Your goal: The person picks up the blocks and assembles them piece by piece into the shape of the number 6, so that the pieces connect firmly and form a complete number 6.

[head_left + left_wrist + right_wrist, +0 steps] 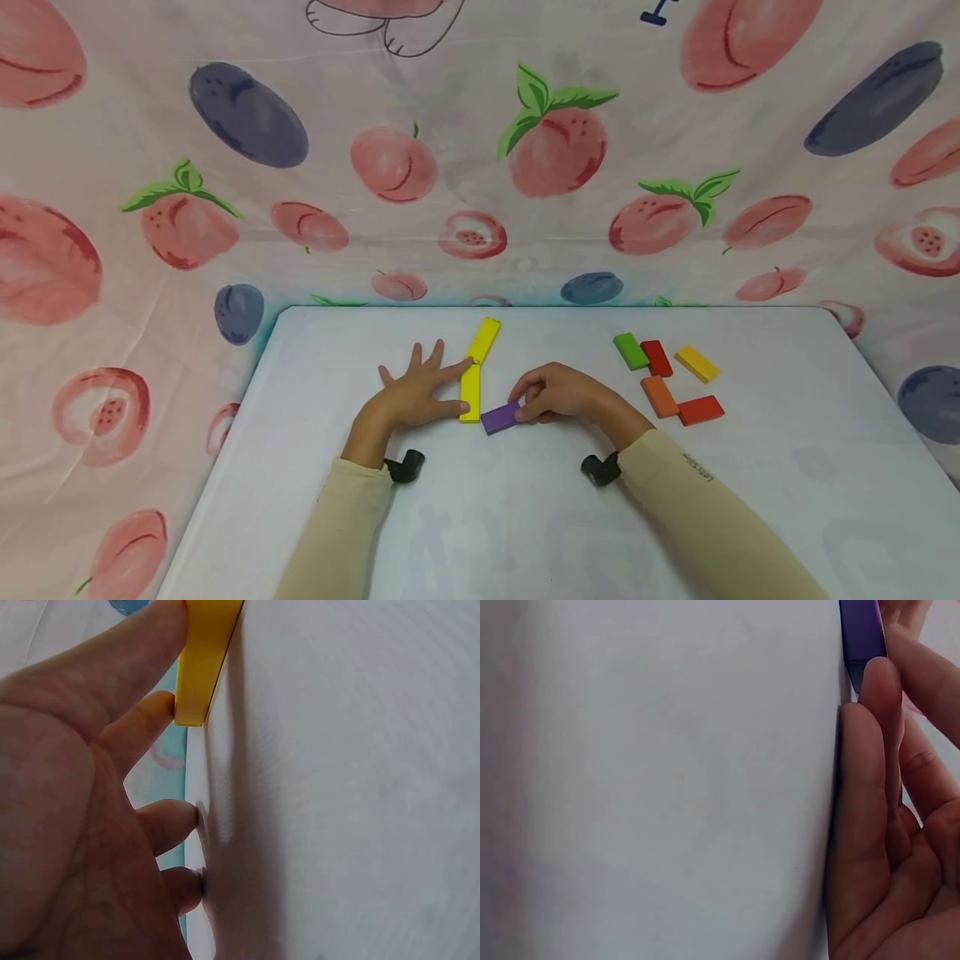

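Observation:
Two yellow rectangular blocks lie end to end on the white table, the near yellow block (469, 392) roughly straight and the far yellow block (486, 337) slanting away to the right. With fingers spread, my left hand (412, 396) touches the near one, thumb by its lower end and index fingertip where the two blocks meet. In the left wrist view, thumb and index finger rest along a yellow block (206, 664). My right hand (562, 392) pinches the right end of a purple block (498, 417), whose left end sits close to the yellow one's base.
At the right lie a green block (631, 352), a red block (657, 358), an orange-yellow block (697, 364), an orange block (659, 397) and a second red block (701, 410). Behind the white table (525, 517) hangs a fruit-patterned cloth (465, 100).

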### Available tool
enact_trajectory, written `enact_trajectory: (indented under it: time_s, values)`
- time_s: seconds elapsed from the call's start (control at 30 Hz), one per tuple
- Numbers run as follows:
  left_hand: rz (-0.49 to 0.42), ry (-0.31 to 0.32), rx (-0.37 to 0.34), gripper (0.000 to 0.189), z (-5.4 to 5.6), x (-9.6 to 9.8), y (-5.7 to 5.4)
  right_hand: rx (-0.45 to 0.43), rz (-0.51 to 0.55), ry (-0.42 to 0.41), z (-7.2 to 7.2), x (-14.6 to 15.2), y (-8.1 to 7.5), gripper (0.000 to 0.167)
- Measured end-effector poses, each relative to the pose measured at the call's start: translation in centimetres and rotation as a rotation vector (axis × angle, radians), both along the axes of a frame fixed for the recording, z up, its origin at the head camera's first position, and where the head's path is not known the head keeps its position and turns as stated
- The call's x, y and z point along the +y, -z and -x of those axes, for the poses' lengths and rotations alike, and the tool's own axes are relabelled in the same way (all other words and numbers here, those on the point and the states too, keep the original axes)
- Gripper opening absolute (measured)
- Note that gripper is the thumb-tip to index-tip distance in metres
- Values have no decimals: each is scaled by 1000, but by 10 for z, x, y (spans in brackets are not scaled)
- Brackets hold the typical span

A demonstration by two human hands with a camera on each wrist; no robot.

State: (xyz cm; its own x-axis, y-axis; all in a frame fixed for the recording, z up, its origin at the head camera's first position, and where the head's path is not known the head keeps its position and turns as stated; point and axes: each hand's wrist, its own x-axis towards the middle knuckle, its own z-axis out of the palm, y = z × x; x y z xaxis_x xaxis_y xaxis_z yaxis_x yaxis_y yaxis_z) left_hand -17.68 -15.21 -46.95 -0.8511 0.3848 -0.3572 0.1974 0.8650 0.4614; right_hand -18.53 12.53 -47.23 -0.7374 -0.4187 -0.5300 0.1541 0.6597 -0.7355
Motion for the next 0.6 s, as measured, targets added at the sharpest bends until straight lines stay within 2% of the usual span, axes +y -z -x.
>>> enact_trajectory:
  time_s: [0.6]
  values:
    - [5, -5, 6, 75, 0, 1, 0, -15, 40, -21, 1, 2, 1, 21]
